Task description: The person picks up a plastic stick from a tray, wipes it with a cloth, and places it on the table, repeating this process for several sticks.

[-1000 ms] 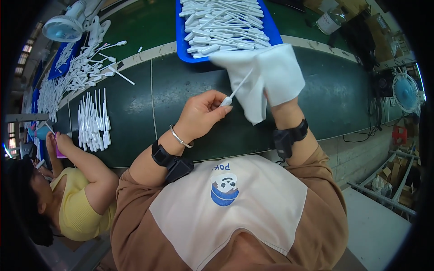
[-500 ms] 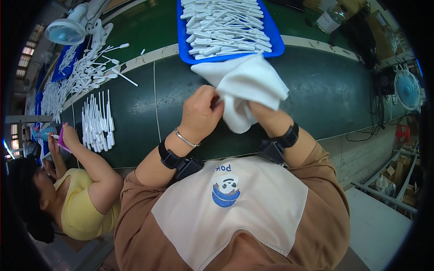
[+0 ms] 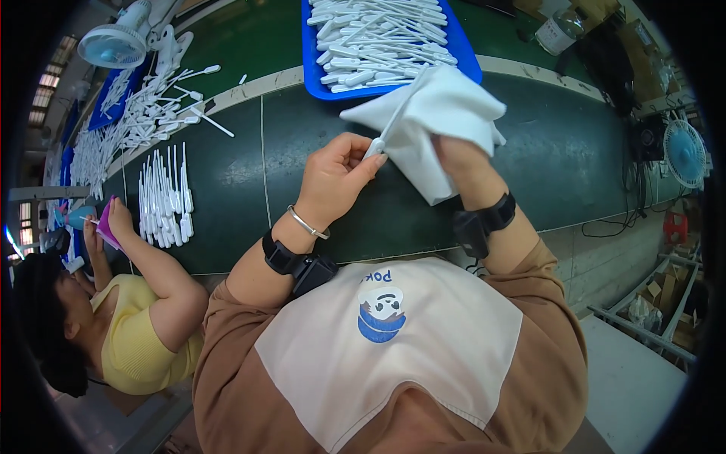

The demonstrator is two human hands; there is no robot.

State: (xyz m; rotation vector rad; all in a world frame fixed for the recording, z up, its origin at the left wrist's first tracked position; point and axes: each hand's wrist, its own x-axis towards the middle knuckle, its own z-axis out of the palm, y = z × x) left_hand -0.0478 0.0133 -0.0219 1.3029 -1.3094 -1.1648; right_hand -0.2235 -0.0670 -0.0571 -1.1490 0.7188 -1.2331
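Note:
Between the thumb and fingers of my left hand (image 3: 336,178) is the thick end of a white dropper-shaped plastic stick (image 3: 376,147). Its thin stem slants up and right along a white cloth (image 3: 461,102). My right hand (image 3: 461,163) grips the cloth from beneath, with its fingers mostly hidden in the folds. Just beyond the cloth, a blue tray (image 3: 476,69) holds a pile of similar white sticks (image 3: 382,38). To the left, several more sticks (image 3: 162,200) lie side by side on the dark green table (image 3: 302,121).
A co-worker in a yellow top (image 3: 151,333) sits at the left with a purple cloth (image 3: 108,225). Loose sticks (image 3: 113,147) heap up at the far left near a fan (image 3: 113,45). A bottle (image 3: 558,32) stands far right, another fan (image 3: 684,151) at the right edge.
My right hand and the cloth have moved to the right, away from my left hand. The stick's thick end now shows in my left fingers.

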